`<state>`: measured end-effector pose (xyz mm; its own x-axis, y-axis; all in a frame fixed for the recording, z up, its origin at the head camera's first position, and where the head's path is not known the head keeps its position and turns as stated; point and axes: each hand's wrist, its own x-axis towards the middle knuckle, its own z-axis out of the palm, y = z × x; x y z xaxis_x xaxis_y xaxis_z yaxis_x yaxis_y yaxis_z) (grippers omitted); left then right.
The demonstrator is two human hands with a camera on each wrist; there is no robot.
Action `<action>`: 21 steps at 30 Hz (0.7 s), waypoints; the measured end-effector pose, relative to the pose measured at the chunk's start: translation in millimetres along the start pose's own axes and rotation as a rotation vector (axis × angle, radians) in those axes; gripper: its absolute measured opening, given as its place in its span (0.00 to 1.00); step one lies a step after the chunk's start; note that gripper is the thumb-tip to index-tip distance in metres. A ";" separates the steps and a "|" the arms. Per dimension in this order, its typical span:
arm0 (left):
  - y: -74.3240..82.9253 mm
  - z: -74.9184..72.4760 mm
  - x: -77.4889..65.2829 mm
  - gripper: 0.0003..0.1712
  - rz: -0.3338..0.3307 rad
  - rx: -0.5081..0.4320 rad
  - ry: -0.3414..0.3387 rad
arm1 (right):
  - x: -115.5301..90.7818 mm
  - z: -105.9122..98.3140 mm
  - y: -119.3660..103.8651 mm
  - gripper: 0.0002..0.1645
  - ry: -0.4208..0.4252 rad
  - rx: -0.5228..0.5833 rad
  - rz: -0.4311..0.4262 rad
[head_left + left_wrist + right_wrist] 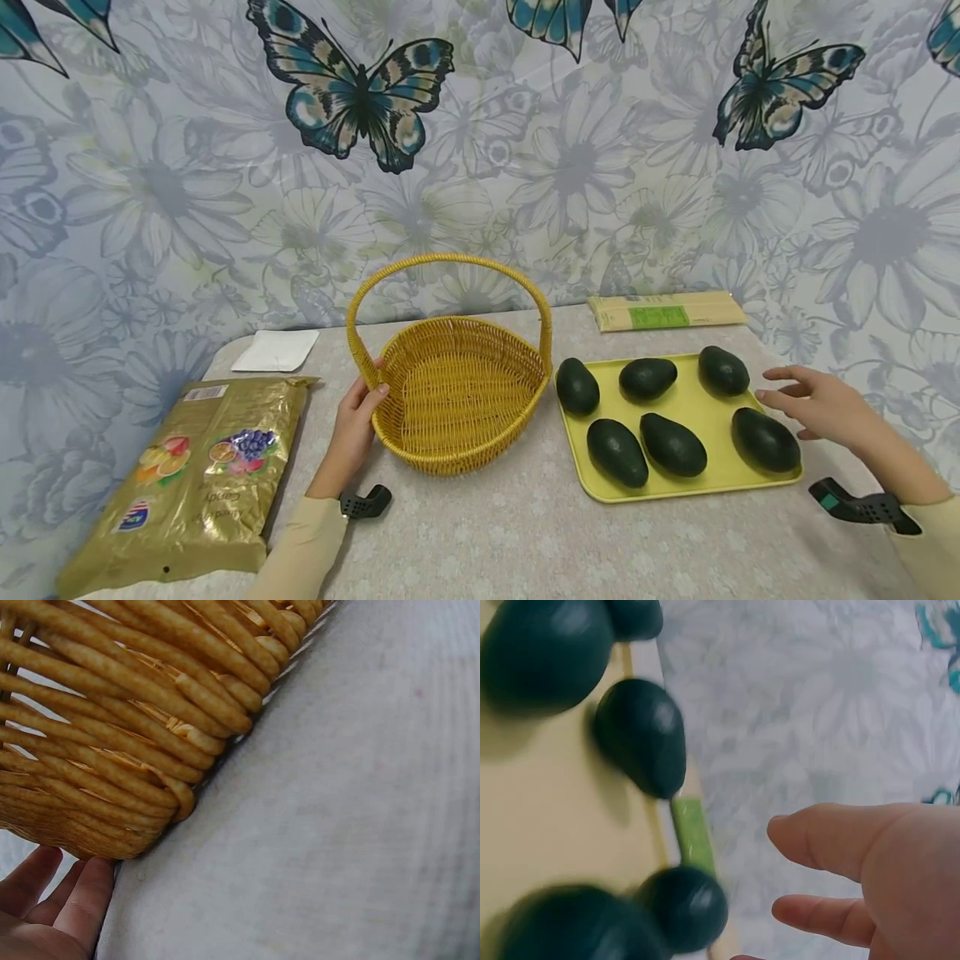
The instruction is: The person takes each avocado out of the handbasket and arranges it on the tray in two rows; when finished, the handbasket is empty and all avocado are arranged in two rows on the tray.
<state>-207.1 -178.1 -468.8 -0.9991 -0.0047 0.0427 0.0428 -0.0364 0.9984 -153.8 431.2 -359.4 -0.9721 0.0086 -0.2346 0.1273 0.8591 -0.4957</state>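
A yellow wicker basket (465,392) with a tall arched handle sits mid-table, its inside bare. My left hand (358,421) grips its left side by the foot of the handle, thumb over the rim. In the left wrist view, fingertips (84,900) touch the basket's woven wall (112,727) low down. To the right lies a yellow tray (705,421) bearing several dark green avocados (673,444). My right hand (825,406) hovers at the tray's right edge, fingers spread and holding nothing, nearest to the right-hand avocado (765,439).
A gold candy bag (202,475) lies at the left, with a white square pad (276,350) behind it. Behind the tray is a long pale packet with a green label (660,315). A butterfly-patterned backdrop (480,183) rises along the table's back edge.
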 end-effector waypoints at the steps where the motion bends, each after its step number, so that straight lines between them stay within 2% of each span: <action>1: 0.1 -0.1 0.1 0.32 0.001 0.001 -0.001 | 2.3 -0.4 -6.4 0.42 0.007 -0.007 -0.015; 5: 0.3 0.0 0.4 0.32 -0.005 0.000 -0.008 | 17.4 1.9 -32.6 0.41 -0.002 -0.014 -0.076; 9: -1.5 -1.0 1.4 0.32 -0.008 -0.007 -0.002 | 41.4 12.7 -54.5 0.39 -0.059 0.000 -0.147; 15: -3.6 -1.5 1.7 0.32 -0.010 0.008 -0.001 | 73.1 31.4 -75.5 0.42 -0.187 0.016 -0.138; 18: -2.8 -1.0 1.5 0.32 -0.007 0.011 0.001 | 83.2 37.9 -82.8 0.41 -0.211 -0.018 -0.143; 21: -2.3 -0.8 0.8 0.31 -0.001 0.009 0.002 | 90.9 42.3 -87.5 0.39 -0.229 -0.006 -0.167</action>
<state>-208.0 -178.8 -471.0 -0.9991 -0.0066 0.0416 0.0418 -0.0272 0.9988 -245.0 335.1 -372.7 -0.9093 -0.2484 -0.3338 -0.0325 0.8422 -0.5382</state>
